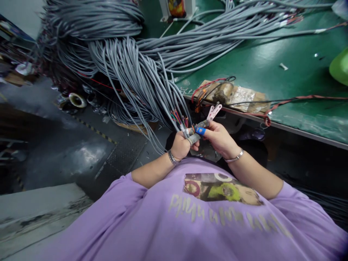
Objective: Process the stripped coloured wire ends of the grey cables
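Observation:
Low in front of my chest, my left hand is closed round the ends of a few grey cables. Thin coloured wires fan out from the stripped cable ends above that fist. My right hand meets it from the right, its thumb wrapped in blue tape and pressed on thin wires. Greyish wrapping covers fingers of both hands. A pale pink clothes-peg-like piece sticks up just beyond my right fingers. The exact wire under the thumb is hidden.
A large bundle of grey cables hangs over the edge of the green table. At that edge lies a taped board with red and black leads. A light green object stands at the right. Coiled cable rests below.

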`<move>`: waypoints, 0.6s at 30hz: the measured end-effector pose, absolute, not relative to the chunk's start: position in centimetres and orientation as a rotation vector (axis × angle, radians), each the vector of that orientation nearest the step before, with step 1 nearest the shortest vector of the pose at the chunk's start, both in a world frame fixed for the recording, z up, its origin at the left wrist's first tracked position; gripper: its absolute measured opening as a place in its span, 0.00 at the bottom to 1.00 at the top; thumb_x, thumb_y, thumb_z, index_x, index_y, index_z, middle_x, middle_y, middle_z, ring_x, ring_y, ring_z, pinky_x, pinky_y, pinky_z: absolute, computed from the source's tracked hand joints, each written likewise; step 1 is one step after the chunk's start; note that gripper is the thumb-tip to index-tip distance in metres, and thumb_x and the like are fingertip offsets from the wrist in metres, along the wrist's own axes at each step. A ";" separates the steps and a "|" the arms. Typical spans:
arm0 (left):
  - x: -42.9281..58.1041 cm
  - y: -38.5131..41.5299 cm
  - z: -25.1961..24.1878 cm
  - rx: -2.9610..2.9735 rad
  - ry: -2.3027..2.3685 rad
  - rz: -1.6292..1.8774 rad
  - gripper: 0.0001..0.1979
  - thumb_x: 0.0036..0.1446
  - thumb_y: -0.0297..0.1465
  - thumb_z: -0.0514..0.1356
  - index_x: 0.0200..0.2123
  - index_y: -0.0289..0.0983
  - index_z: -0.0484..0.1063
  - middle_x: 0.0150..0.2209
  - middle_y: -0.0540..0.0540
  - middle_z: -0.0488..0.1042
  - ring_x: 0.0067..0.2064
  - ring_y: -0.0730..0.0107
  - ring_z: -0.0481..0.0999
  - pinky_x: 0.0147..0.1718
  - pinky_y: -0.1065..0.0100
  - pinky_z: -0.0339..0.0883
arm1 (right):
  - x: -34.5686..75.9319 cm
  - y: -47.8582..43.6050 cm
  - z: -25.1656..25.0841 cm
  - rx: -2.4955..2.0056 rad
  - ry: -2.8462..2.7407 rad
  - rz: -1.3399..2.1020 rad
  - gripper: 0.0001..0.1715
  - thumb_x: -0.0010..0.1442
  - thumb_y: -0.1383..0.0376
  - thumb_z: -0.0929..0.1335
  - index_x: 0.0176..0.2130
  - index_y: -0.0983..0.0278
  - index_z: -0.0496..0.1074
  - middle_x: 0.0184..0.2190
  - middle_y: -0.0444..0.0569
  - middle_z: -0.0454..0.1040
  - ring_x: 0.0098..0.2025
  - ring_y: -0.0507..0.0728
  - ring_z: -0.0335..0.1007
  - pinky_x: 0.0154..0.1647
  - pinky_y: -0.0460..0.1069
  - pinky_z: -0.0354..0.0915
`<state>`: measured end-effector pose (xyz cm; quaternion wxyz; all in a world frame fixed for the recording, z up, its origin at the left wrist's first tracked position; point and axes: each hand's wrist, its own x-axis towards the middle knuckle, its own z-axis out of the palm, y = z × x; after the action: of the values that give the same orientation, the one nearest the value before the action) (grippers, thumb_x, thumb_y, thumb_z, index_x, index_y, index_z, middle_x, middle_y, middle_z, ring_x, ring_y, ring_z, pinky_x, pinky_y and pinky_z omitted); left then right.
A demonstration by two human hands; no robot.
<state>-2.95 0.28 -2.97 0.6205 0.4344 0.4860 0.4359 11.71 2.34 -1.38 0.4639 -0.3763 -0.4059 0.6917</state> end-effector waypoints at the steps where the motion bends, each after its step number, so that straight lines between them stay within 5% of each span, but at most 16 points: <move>1: -2.9 0.2 -2.9 1.006 1.116 1.004 0.18 0.47 0.43 0.69 0.23 0.35 0.70 0.19 0.51 0.73 0.16 0.78 0.69 0.15 0.75 0.64 | 11.6 2.3 -1.3 -0.923 -0.994 1.702 0.19 0.45 0.55 0.80 0.29 0.64 0.74 0.21 0.42 0.73 0.21 0.50 0.65 0.23 0.46 0.61; 8: -2.7 -0.1 -2.7 0.993 1.169 1.038 0.23 0.46 0.49 0.70 0.24 0.36 0.69 0.19 0.51 0.73 0.17 0.78 0.70 0.16 0.76 0.65 | 10.4 1.4 -1.4 -0.945 -0.835 1.724 0.24 0.48 0.48 0.77 0.29 0.62 0.69 0.16 0.39 0.68 0.17 0.50 0.63 0.20 0.47 0.60; 18: -2.6 0.2 -2.2 0.855 1.152 1.169 0.24 0.42 0.49 0.71 0.24 0.37 0.67 0.18 0.53 0.72 0.15 0.78 0.68 0.13 0.76 0.60 | 12.0 1.6 -2.7 -0.897 -0.707 1.768 0.24 0.43 0.52 0.80 0.31 0.63 0.72 0.26 0.41 0.69 0.25 0.47 0.62 0.26 0.44 0.61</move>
<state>-2.61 0.24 -2.24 0.6017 0.3689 0.4972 0.5047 12.00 1.58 -2.73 0.4956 -0.3701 -0.2920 0.7295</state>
